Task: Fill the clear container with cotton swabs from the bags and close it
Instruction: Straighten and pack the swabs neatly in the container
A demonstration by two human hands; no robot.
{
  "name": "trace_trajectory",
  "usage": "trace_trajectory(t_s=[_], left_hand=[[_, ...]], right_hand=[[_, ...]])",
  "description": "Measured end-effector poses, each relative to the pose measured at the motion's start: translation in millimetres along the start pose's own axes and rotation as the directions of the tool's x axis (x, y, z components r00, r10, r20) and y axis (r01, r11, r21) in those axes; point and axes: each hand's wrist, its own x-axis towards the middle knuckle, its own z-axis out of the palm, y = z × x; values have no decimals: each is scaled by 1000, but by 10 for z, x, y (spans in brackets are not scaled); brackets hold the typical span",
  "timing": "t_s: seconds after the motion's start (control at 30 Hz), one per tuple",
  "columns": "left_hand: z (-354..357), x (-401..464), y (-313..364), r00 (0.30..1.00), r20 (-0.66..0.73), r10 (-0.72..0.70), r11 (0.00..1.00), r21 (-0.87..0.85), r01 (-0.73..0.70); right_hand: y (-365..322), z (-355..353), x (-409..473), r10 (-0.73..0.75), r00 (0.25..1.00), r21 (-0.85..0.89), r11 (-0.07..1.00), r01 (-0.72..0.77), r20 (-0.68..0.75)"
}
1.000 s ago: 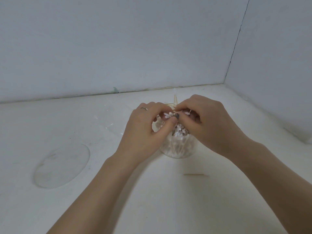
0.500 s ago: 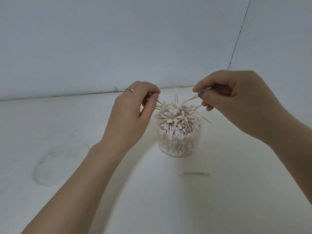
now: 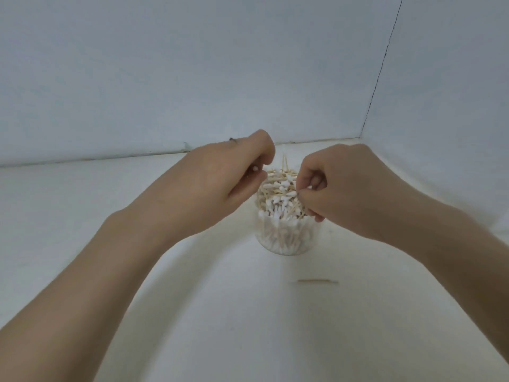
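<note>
Clear plastic container [image 3: 287, 238], one, near the desk's [image 3: 192, 312] far right corner, heaped with uncounted cotton swabs [image 3: 278, 193]. Two hands: left hand [image 3: 220, 183] and right hand [image 3: 338, 194] each pinch swabs above its rim. One stray stick [image 3: 318, 281] lies nearer.

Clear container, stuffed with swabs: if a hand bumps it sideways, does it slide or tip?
The container looks light, thin clear plastic, so it probably slides easily on the smooth white table. Swabs heaped above its rim raise the load, so tipping seems possible. Loose top swabs would likely spill.
</note>
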Motion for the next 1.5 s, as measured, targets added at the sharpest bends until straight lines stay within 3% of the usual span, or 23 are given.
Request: trace_trajectory(t_s=[0.3, 0.47, 0.77, 0.9, 1.0, 1.17, 1.5], left_hand=[[-84, 215, 9, 967, 199, 157, 983, 62, -172], [-224, 256, -35, 976, 161, 148, 986, 50, -158], [-258, 305, -37, 982, 112, 154, 988, -46, -150], [-226, 311, -50, 977, 169, 128, 988, -109, -110], [-142, 280, -101, 973, 217, 76, 982, -185, -36], [27, 223, -149, 966, 257, 14, 971, -236, 49], [191, 168, -137, 948, 309, -83, 946, -275, 172]], right_hand=[[-168, -136, 111, -102, 988, -168, 979, 120, 114], [-159, -135, 163, -44, 987, -98, 993, 60, 157], [-263, -145, 347, 56, 936, -229, 973, 26, 348], [-274, -35, 349, 45, 929, -279, 958, 63, 367], [-193, 6, 308, 11, 926, -178, 982, 60, 377], [-6, 24, 185, -67, 966, 49, 997, 57, 248], [258, 304, -118, -173, 984, 149, 973, 177, -39]])
